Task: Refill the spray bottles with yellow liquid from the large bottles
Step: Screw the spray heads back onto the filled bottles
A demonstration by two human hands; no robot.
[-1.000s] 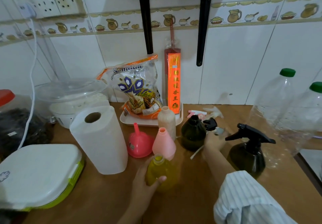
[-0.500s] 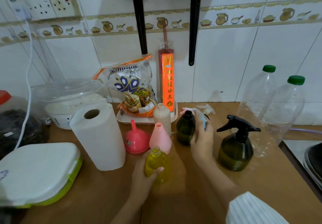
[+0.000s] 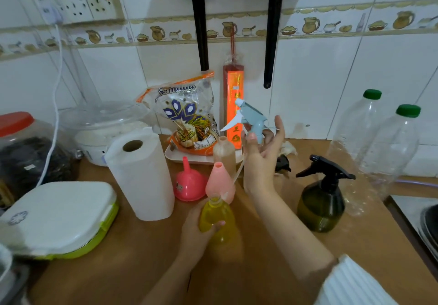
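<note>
Two hands: left hand (image 3: 196, 231) grips yellow bottle (image 3: 216, 221), right hand (image 3: 262, 160) lifts sprayer head (image 3: 252, 119).

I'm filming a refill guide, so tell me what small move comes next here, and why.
Probably lower the blue spray head so its dip tube goes into the yellow bottle. The right hand holds the head raised above the counter, the left hand grips the bottle, its neck is open, and it already looks filled with yellow liquid.

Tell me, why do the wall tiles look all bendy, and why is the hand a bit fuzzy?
Head view: the wide-angle lens bows the tile border and leans the clear bottles; the right hand lifting the blue spray head looks soft, probably motion blur; the yellow bottle glows in soft light.
</note>
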